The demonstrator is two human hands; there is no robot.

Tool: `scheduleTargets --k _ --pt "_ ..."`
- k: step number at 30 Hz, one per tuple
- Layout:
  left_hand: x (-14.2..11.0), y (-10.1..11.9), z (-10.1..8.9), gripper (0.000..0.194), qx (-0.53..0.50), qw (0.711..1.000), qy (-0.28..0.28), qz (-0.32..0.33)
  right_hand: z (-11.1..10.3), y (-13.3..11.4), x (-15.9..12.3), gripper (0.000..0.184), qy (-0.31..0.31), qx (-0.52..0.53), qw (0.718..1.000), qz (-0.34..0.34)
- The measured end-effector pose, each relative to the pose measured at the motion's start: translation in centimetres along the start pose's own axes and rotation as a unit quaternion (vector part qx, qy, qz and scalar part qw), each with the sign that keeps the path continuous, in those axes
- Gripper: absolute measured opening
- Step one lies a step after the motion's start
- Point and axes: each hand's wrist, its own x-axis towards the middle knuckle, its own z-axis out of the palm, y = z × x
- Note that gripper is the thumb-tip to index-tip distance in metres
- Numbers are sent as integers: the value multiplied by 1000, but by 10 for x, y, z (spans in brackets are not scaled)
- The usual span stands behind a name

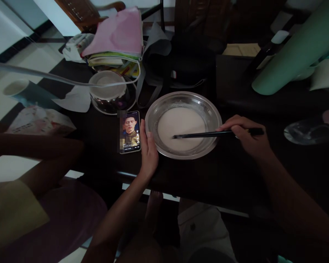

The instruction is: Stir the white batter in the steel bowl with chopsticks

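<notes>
A wide metal bowl (216, 116) with a flat rim sits on the dark table, holding a pale, milky batter-like mixture (178, 122). My left hand (149, 153) grips the bowl at its left edge, thumb by the rim and fingers along the outside. A pair of dark chopsticks (201, 135) is held by my right hand (248, 137), its fingers closed round their thick end. Their tips reach into the mixture near the middle of the bowl. Just left of my left hand lies a phone (131, 131) with its lit screen facing up.
Behind the phone stands a metal pot (109, 96), with a pink-topped stack (117, 33) beyond it. A pale cable (57, 78) crosses the left side. Another person's arm (35, 146) rests at left. A green cylinder (287, 58) and a clear plastic item (301, 129) are at right.
</notes>
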Motion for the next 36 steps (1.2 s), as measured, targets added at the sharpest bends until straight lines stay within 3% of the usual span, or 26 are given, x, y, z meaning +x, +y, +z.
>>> scheduleTargets --k 5,10,16,21,26,31,36 --pt "0 -1 0 82 -4 1000 0 1 -1 0 -1 20 64 23 997 22" --pt "-1 0 0 74 -13 1000 -3 1 -1 0 -1 19 5 8 1000 4" --pt "-1 0 -1 77 -2 1000 -5 6 -3 3 -1 22 55 30 998 12" --pt "0 0 -1 75 -2 1000 -1 7 -1 2 -1 18 7 1 1000 -5" --pt "-1 1 -1 69 -3 1000 -6 3 -2 3 -1 21 75 30 997 19" --pt "-2 3 -1 64 -7 1000 -3 3 0 0 -1 18 7 -19 1000 7" --pt "-2 3 -1 65 3 1000 -4 2 -1 1 -2 21 81 1 996 37"
